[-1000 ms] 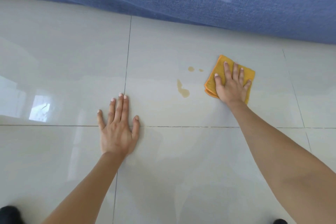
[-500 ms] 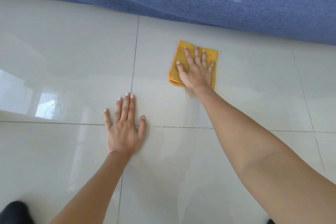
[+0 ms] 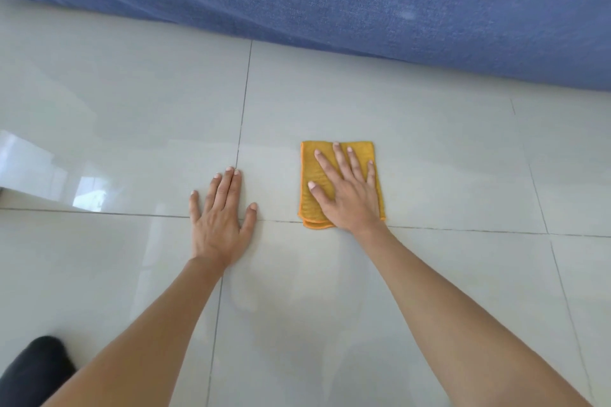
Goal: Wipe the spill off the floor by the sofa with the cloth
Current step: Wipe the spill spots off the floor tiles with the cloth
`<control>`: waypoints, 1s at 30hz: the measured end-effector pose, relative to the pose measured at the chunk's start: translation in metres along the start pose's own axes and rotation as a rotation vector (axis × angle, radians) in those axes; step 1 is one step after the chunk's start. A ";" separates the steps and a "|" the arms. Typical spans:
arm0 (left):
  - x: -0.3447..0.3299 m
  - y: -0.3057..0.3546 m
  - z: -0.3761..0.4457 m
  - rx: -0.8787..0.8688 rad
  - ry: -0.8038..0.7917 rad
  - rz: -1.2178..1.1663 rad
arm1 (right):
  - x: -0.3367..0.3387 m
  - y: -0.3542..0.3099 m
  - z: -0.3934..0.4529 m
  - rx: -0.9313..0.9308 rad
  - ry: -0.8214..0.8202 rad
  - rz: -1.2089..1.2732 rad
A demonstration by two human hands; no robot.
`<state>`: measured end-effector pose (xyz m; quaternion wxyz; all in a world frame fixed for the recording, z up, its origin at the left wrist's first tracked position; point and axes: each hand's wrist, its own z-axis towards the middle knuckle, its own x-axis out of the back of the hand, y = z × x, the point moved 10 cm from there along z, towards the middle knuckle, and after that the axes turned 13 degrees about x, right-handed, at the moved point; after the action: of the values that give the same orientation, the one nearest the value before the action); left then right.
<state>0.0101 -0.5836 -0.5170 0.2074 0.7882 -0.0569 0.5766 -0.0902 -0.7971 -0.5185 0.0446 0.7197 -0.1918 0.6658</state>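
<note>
A folded orange cloth (image 3: 310,205) lies flat on the pale tiled floor (image 3: 446,175), just above a grout line. My right hand (image 3: 347,195) presses down on the cloth with fingers spread, covering most of it. My left hand (image 3: 220,215) rests palm-down on the bare tile to the left of the cloth, fingers apart, holding nothing. No brown spill shows on the tiles around the cloth; whatever lies under the cloth is hidden.
The blue sofa (image 3: 363,3) runs across the top of the view, its lower edge close behind the cloth. A dark-clad knee or foot (image 3: 36,370) shows at the bottom left. Bright window reflections (image 3: 39,175) sit on the glossy tiles at left.
My right hand slid the cloth left over the brown spill marks, then back toward me to the grout line. The marks no longer show. My left hand stayed planted.
</note>
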 end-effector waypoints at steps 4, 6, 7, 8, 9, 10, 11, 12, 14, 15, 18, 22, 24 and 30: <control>0.022 -0.038 0.015 0.014 0.035 -0.002 | 0.006 0.046 -0.023 -0.088 -0.007 -0.027; 0.035 -0.079 0.030 0.078 0.053 0.017 | 0.012 0.071 -0.029 -0.149 -0.001 -0.043; 0.038 -0.095 0.036 0.085 0.047 0.042 | 0.014 0.083 -0.030 -0.179 0.008 -0.046; 0.040 -0.105 0.040 0.078 0.040 0.065 | 0.016 0.094 -0.030 -0.209 0.015 -0.043; 0.041 -0.110 0.043 0.065 0.040 0.080 | 0.018 0.103 -0.028 -0.237 0.018 -0.036; 0.042 -0.111 0.043 0.055 0.048 0.089 | 0.019 0.112 -0.025 -0.267 0.017 -0.032; 0.042 -0.111 0.043 0.050 0.056 0.091 | 0.019 0.119 -0.020 -0.301 0.015 -0.031; 0.042 -0.111 0.044 0.049 0.058 0.085 | 0.020 0.126 -0.014 -0.334 0.010 -0.029; 0.041 -0.111 0.042 0.052 0.058 0.076 | 0.022 0.133 -0.001 -0.393 -0.001 -0.021; 0.040 -0.112 0.042 0.050 0.063 0.075 | 0.024 0.135 0.007 -0.413 0.001 -0.018; 0.041 -0.113 0.044 0.042 0.068 0.069 | 0.026 0.133 0.031 -0.438 0.019 -0.003; 0.041 -0.111 0.044 0.034 0.076 0.074 | 0.026 0.118 0.063 -0.429 0.023 0.003; 0.041 -0.111 0.045 0.033 0.072 0.075 | 0.026 0.106 0.078 -0.414 0.024 0.005; 0.040 -0.113 0.046 0.032 0.071 0.077 | 0.020 0.035 0.134 -0.305 0.027 0.026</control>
<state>0.1009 -0.4933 -0.5204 0.1741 0.7676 -0.0704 0.6128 0.0254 -0.8761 -0.5204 0.1473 0.6931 -0.2991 0.6390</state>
